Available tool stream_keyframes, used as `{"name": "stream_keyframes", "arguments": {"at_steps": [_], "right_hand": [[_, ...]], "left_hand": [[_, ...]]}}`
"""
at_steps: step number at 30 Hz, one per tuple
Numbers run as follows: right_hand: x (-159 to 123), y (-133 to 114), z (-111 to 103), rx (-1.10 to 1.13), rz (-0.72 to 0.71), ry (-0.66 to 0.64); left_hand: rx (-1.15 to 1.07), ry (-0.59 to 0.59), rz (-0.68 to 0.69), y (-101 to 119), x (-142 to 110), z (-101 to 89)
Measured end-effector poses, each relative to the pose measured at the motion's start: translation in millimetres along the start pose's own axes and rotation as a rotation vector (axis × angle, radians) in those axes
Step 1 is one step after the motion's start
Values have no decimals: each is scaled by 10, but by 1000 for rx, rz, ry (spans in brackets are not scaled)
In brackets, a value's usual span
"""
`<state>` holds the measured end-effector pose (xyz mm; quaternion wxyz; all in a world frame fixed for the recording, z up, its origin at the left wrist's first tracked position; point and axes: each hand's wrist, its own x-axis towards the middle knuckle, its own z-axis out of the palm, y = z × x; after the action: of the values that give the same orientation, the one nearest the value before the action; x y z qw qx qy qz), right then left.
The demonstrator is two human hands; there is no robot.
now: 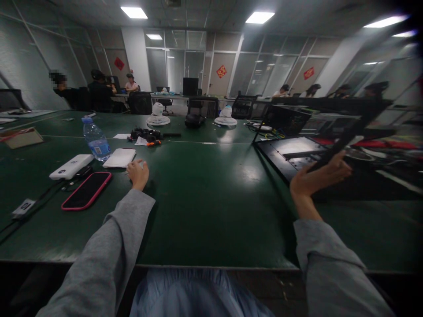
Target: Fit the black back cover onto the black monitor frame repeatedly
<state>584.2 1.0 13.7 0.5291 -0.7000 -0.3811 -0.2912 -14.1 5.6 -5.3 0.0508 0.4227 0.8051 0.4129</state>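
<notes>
Looks like you're handling that tilted, flat black panel point(355, 130) on your right. Right hand point(319, 178) half-open against it, firm hold unclear; left hand point(138, 175) loosely curled, can't tell if empty. I'd steady it next.

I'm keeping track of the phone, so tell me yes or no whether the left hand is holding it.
No, the phone lies on the green table, apart from the left hand.

I see a white pad point(119, 158) lying flat on the table point(211, 211) at eleven o'clock; toward one o'clock, a long black panel point(346, 133) slants upward, blurred.
</notes>
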Motion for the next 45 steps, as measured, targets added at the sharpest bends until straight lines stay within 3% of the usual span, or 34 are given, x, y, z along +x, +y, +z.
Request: {"name": "stream_keyframes", "arguments": {"at_steps": [4, 10, 14, 19, 26, 32, 37, 45], "right_hand": [[-209, -386, -56, 128, -244, -120], [-304, -590, -95, 177, -371, -139], [-332, -609, -92, 286, -348, -165], [-364, -581, -23, 328, -207, -276], [-393, -648, -56, 356, -53, -357], [-405, -757, -160, 351, -13, -407], [-415, -752, -147, 369, -23, -349], [-480, -766, -91, 465, -100, -268]], "left_hand": [[-16, -3, 6, 10, -12, -19], [-16, 4, 11, 13, -7, -5], [-63, 21, 85, -16, 12, 40], [-191, 21, 301, -8, -17, 78], [-373, -186, 409, 15, -87, 135], [-422, -418, 418, -5, -77, 234], [-402, -278, 386, -9, -71, 262], [-525, -317, 263, 52, -67, 284]]}}
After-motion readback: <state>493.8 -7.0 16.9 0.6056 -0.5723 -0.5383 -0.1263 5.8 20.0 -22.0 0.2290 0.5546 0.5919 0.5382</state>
